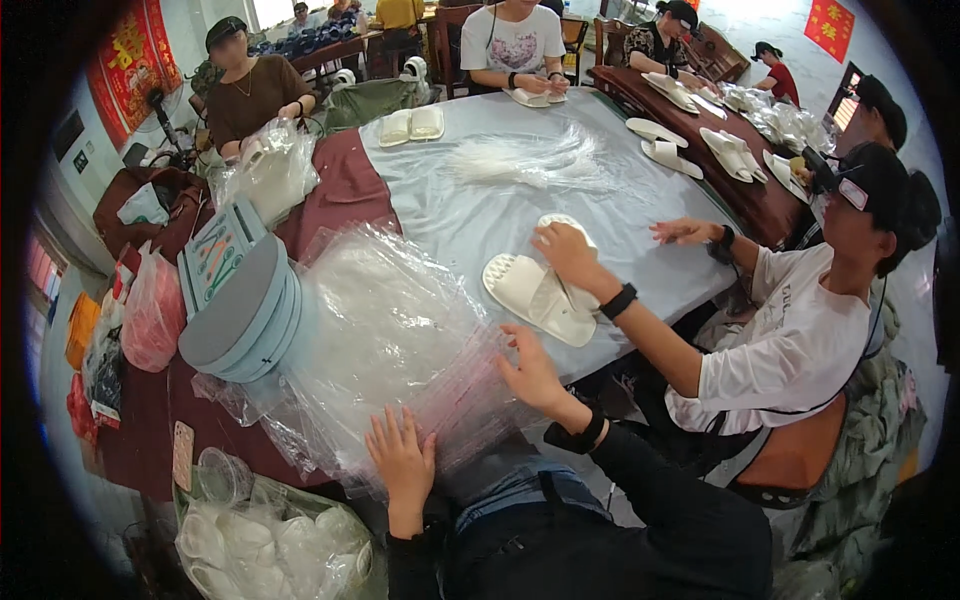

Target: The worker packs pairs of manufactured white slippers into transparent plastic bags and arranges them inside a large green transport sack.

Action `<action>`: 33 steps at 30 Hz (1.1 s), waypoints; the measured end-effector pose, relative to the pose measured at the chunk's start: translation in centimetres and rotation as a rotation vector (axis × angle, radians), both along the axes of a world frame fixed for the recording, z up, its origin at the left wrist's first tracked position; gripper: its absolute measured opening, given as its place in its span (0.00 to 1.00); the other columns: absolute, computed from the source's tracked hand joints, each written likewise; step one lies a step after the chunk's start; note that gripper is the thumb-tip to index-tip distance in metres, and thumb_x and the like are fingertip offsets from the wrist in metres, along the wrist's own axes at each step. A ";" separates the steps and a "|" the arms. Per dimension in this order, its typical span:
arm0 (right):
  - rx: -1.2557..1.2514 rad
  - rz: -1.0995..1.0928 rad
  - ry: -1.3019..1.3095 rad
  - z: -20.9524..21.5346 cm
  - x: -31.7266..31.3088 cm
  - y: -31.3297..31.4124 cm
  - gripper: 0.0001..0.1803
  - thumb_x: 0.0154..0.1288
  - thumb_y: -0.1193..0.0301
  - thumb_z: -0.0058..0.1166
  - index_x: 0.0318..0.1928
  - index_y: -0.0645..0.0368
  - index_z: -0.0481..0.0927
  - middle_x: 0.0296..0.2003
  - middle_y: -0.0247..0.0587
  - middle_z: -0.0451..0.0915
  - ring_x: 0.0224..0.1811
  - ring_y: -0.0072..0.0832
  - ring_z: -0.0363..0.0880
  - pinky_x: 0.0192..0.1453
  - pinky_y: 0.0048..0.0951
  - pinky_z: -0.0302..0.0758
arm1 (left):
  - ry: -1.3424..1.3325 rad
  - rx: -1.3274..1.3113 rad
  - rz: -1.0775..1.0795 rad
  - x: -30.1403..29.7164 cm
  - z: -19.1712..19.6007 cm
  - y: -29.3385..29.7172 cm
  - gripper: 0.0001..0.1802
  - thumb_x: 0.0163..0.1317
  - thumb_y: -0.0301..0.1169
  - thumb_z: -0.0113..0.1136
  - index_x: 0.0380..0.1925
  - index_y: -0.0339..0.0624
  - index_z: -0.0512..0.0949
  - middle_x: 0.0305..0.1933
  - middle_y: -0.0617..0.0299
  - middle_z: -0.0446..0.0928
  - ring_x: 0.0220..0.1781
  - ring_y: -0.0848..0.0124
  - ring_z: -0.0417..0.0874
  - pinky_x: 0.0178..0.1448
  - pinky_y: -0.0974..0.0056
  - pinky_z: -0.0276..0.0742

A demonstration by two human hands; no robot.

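A wide stack of clear plastic bags [385, 310] with pinkish edges lies on the table in front of me. My left hand [400, 455] rests flat on the near edge of the stack, fingers spread. At the stack's right edge is my right hand [530, 372], its fingers apart and slightly curled, with nothing visible in them. Beyond it, a cream slipper [523, 283] lies sole down, and a second slipper [565, 222] is partly hidden by the hand [572, 255] of the co-worker on my right. That co-worker's other hand [684, 231] hovers over the cloth.
Grey-blue round stools [240, 325] are stacked on the left. A bag of wrapped slippers [270, 540] stands at lower left. Loose clear bags [530, 160] cover the table's middle; more slippers [412, 126] lie at its far side. Co-workers sit around; one chair [790, 455] is close on my right.
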State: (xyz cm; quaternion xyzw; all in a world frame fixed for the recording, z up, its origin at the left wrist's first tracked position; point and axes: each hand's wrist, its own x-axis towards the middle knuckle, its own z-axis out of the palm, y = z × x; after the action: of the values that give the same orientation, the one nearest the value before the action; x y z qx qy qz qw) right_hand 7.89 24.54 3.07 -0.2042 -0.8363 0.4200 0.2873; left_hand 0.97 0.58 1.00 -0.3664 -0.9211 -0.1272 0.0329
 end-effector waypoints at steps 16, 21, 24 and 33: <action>0.345 -0.286 -0.211 -0.9 -2.5 12.3 0.16 0.54 0.74 0.46 0.45 0.59 0.72 0.34 0.55 0.77 0.39 0.51 0.74 0.40 0.44 0.69 | 0.054 0.134 -0.046 -1.6 0.1 -0.7 0.25 0.57 0.28 0.47 0.57 0.39 0.65 0.60 0.54 0.65 0.59 0.52 0.63 0.61 0.51 0.55; 0.189 -0.364 -0.218 -1.0 -3.5 12.2 0.12 0.57 0.67 0.45 0.38 0.60 0.76 0.30 0.55 0.77 0.34 0.51 0.75 0.37 0.44 0.70 | 0.029 0.159 -0.055 -2.0 0.5 -0.6 0.25 0.54 0.23 0.47 0.56 0.39 0.66 0.59 0.56 0.66 0.58 0.53 0.64 0.60 0.52 0.56; 0.136 -0.417 -0.169 -1.3 -3.5 12.3 0.12 0.58 0.66 0.45 0.36 0.60 0.76 0.29 0.54 0.78 0.34 0.50 0.76 0.37 0.43 0.71 | 0.032 0.168 -0.064 -2.3 0.5 -0.7 0.26 0.52 0.21 0.47 0.55 0.39 0.66 0.58 0.55 0.67 0.57 0.53 0.65 0.59 0.53 0.58; 0.116 -0.668 -0.356 -1.0 -3.0 14.4 0.25 0.51 0.62 0.56 0.45 0.64 0.66 0.34 0.52 0.77 0.37 0.50 0.75 0.40 0.45 0.70 | 0.028 0.253 -0.069 -2.7 0.9 -0.9 0.30 0.47 0.18 0.49 0.56 0.39 0.66 0.53 0.53 0.70 0.54 0.54 0.67 0.58 0.55 0.61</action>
State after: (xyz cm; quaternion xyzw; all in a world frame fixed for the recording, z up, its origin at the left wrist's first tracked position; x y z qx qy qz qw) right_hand 4.90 38.93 2.08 -0.5187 -0.7829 0.2129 0.2696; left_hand -1.73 -0.28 1.95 -0.3926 -0.8840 -0.2384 0.0875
